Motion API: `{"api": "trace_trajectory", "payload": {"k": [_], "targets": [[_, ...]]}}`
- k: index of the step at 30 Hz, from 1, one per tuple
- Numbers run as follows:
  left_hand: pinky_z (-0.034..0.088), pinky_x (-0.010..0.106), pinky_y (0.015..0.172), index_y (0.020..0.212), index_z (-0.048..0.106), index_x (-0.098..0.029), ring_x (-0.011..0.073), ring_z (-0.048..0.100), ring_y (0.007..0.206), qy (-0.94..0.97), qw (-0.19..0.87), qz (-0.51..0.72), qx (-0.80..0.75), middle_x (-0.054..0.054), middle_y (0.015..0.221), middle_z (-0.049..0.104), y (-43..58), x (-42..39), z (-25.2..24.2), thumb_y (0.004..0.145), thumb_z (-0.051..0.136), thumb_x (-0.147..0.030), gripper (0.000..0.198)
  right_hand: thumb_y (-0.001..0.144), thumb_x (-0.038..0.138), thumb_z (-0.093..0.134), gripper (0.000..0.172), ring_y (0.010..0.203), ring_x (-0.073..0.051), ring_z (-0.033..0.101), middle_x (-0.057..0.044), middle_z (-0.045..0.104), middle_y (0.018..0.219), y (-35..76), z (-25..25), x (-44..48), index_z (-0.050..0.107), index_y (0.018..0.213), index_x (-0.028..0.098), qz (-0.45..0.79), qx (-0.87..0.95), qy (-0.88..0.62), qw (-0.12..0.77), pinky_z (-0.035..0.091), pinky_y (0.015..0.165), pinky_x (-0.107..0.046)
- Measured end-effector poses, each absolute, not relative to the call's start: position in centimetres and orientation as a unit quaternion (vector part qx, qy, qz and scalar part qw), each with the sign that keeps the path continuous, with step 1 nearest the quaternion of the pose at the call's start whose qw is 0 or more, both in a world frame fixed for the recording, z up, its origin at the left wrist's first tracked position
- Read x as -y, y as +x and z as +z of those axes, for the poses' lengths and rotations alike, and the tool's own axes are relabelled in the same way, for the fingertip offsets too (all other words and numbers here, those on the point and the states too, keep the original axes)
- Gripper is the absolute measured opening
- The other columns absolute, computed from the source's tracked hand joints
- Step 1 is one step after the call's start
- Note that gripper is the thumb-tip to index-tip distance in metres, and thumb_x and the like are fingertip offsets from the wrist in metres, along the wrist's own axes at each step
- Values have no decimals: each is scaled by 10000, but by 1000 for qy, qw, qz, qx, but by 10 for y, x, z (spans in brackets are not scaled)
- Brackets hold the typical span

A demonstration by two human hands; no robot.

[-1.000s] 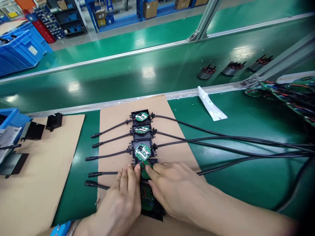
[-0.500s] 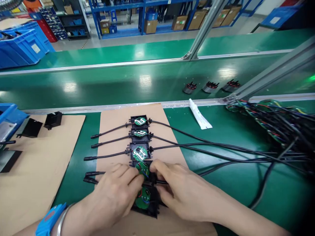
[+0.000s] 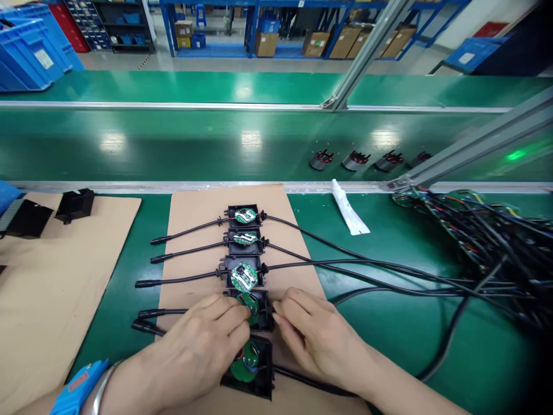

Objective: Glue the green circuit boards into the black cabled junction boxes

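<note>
A column of black plastic boxes with green circuit boards runs towards me. My left hand (image 3: 211, 337) is closed at the fourth box (image 3: 262, 308), its fingertips pinched at that box's circuit board (image 3: 249, 301). At the box's right edge my right hand (image 3: 313, 331) pinches a black cable (image 3: 349, 295), mostly hidden by the fingers. Nearest me, the fifth box (image 3: 265, 383) lies tilted under my left hand, with a round board (image 3: 245, 366) and coloured wires in it. Farther off, the third box's board (image 3: 244, 276) faces up, between a short plug lead (image 3: 185, 280) and a long cable.
A brown cardboard sheet (image 3: 190, 210) lies under the boxes. On the right is a tangled heap of cables (image 3: 484, 236), with a white tube (image 3: 349, 210) nearer the middle. Another cardboard sheet (image 3: 99, 248) carries black housings (image 3: 74, 206) on the left. Metal posts (image 3: 475, 141) rise behind.
My right hand has shifted slightly off the fourth box to its right edge, showing more of the box. The nearest box shows more, and the camera view has moved a little.
</note>
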State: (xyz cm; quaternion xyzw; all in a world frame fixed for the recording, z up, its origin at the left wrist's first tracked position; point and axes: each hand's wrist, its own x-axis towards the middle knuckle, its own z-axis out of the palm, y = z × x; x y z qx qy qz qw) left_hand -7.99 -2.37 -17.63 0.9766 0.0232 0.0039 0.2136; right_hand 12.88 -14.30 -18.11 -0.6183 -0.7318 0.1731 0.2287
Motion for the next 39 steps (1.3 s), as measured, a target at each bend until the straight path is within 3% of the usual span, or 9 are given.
{"api": "trace_trajectory", "payload": {"k": [7, 10, 13, 15, 19, 23, 27, 33, 39], "targets": [[453, 406, 957, 1441, 309, -111, 242, 533, 1037, 987, 160, -19, -22, 103, 1179, 584, -78, 27, -172, 863, 352, -43, 584, 847, 56, 392, 193, 618, -146, 420, -13, 488, 738, 127, -177, 139, 442, 727, 199, 175, 745, -632, 120, 258, 532, -287], [481, 390, 884, 1353, 420, -60, 247, 538, 968, 992, 126, -9, -28, 118, 1114, 601, -72, 32, -173, 853, 383, -102, 503, 779, 22, 450, 188, 622, -169, 434, -19, 521, 753, 122, -173, 131, 466, 749, 207, 160, 761, -625, 63, 156, 501, -318], [489, 366, 818, 1133, 563, -125, 222, 532, 878, 992, 122, -12, -23, 95, 1038, 608, -64, 33, -172, 828, 417, -120, 338, 739, 22, 494, 188, 624, -184, 434, -25, 539, 765, 120, -174, 128, 489, 776, 206, 156, 761, -628, 41, 125, 501, -329], [485, 346, 797, 1098, 568, -155, 202, 524, 840, 990, 135, -26, -22, 71, 1019, 605, -62, 32, -172, 802, 415, -76, 342, 763, 34, 498, 171, 632, -180, 429, -24, 541, 781, 124, -177, 130, 502, 779, 204, 153, 763, -626, 49, 166, 509, -324], [458, 370, 883, 1298, 463, -126, 213, 522, 924, 989, 135, -29, -46, 81, 1113, 596, -69, 32, -177, 803, 371, -10, 517, 861, 86, 450, 156, 734, -185, 446, -51, 536, 833, 134, -183, 138, 559, 800, 179, 127, 763, -623, 115, 330, 620, -310], [453, 383, 847, 1437, 311, -103, 223, 517, 906, 991, 122, -30, -51, 96, 1117, 597, -72, 34, -183, 814, 357, -3, 633, 910, 114, 407, 209, 779, -189, 434, -62, 538, 829, 135, -185, 142, 611, 879, 150, 126, 756, -615, 182, 375, 688, -315], [449, 359, 757, 1390, 400, -64, 216, 508, 825, 995, 86, -22, -41, 89, 1026, 618, -67, 40, -183, 816, 403, -46, 575, 903, 83, 377, 259, 722, -179, 394, -49, 521, 760, 131, -188, 141, 603, 795, 147, 104, 759, -612, 196, 343, 646, -317], [453, 350, 754, 1212, 597, -28, 210, 526, 810, 999, -9, 27, -42, 90, 971, 649, -55, 49, -182, 844, 440, -110, 409, 873, 50, 376, 260, 696, -173, 385, -45, 516, 729, 131, -202, 137, 580, 744, 146, 69, 773, -594, 211, 309, 616, -321], [470, 362, 783, 1211, 584, -51, 220, 532, 801, 995, 66, 58, -48, 81, 936, 648, -61, 42, -167, 778, 485, -99, 447, 888, 121, 413, 240, 716, -171, 413, -38, 501, 725, 137, -183, 138, 555, 700, 168, 145, 763, -598, 198, 353, 639, -305]]}}
